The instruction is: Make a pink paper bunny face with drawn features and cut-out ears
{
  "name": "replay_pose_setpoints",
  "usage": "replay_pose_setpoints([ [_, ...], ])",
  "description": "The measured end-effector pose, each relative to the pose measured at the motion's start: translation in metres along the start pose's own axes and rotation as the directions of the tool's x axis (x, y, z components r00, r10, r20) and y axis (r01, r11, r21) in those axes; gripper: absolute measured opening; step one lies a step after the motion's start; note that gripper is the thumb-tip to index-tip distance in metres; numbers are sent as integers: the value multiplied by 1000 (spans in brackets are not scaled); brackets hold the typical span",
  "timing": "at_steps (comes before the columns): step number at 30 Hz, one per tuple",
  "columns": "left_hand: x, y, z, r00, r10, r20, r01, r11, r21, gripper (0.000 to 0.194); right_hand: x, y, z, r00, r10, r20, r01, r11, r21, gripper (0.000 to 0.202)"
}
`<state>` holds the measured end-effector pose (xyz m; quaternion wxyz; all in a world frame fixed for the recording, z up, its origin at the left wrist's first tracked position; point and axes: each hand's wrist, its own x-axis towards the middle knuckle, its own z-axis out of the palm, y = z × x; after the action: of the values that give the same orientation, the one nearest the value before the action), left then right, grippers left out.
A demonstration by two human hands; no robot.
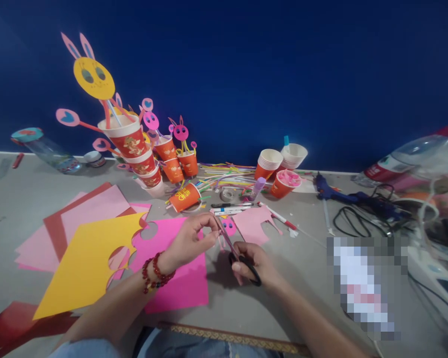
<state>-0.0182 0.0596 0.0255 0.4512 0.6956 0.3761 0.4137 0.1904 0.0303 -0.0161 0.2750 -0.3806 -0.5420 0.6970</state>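
My right hand (252,261) holds black-handled scissors (254,274), its fingers in and around the handles. The blades point up and left toward my left hand (196,236), whose thumb and forefinger are pinched near the blade tips. Whatever lies between those fingertips is too small to make out. Just beyond the blades lies a small pink face cutout with blue eyes (229,226). Beside it is a cut pink paper (252,223). Under my left wrist are a magenta sheet (186,288) and a yellow sheet with round holes (82,263).
Decorated red cups (125,144) with paper faces stand at the back left. A tipped cup (184,197), pens (233,206) and stacked cups (269,161) are further in. At right are a blue glue gun (343,196), cables and a bottle (392,164).
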Motion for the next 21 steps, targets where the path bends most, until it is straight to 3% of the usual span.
replay_pose_setpoints([
  [21, 0, 0, -3, 1000, -20, 8, 20, 999, 25, 13, 2, 3, -1, 1000, 14, -14, -14, 999, -30, 62],
])
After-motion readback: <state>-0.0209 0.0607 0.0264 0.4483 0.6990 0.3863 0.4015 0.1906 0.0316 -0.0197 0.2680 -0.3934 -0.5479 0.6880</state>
